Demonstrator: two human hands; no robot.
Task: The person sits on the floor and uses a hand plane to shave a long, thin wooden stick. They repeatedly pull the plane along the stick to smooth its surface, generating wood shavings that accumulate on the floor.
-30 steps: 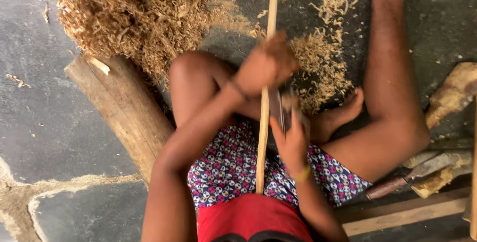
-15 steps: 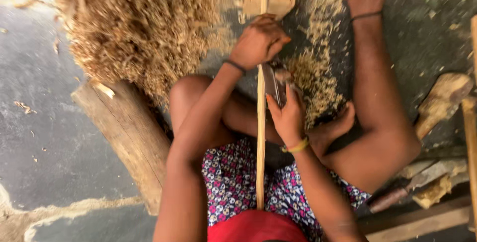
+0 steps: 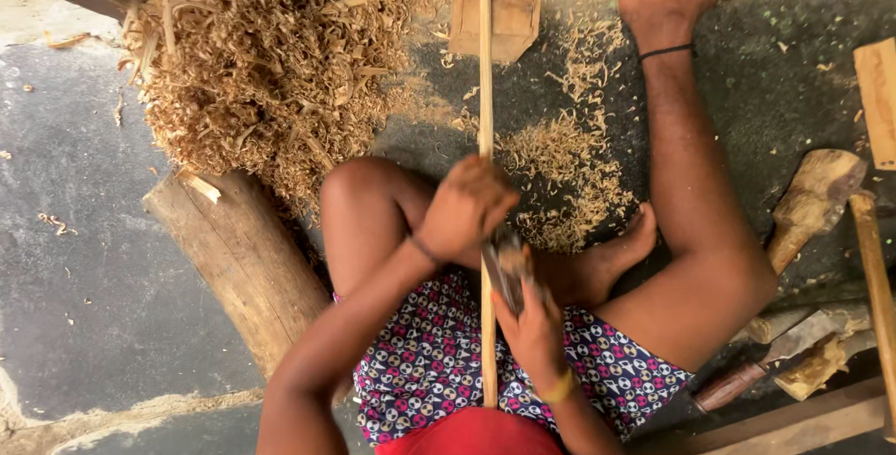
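Now lower on the long stick (image 3: 485, 91), the left hand (image 3: 467, 208) is gripping it while the right hand (image 3: 532, 329) is clasping a blade (image 3: 509, 264) (shavings (image 3: 271, 72) piled nearby).

The 2 hands work in a tight pocket between the legs. The left hand (image 3: 464, 208) is hemmed by the raised knee (image 3: 359, 198), with a log (image 3: 238, 264) just beyond it. The right hand (image 3: 532, 329) has the bent leg (image 3: 695, 259) and foot (image 3: 621, 250) close beside it. Ahead, along the stick (image 3: 484, 63), the floor (image 3: 93, 287) carries only thin shavings; a deep shavings heap (image 3: 257, 72) blocks the upper left. Wood pieces and a tool (image 3: 765, 362) crowd the right edge.
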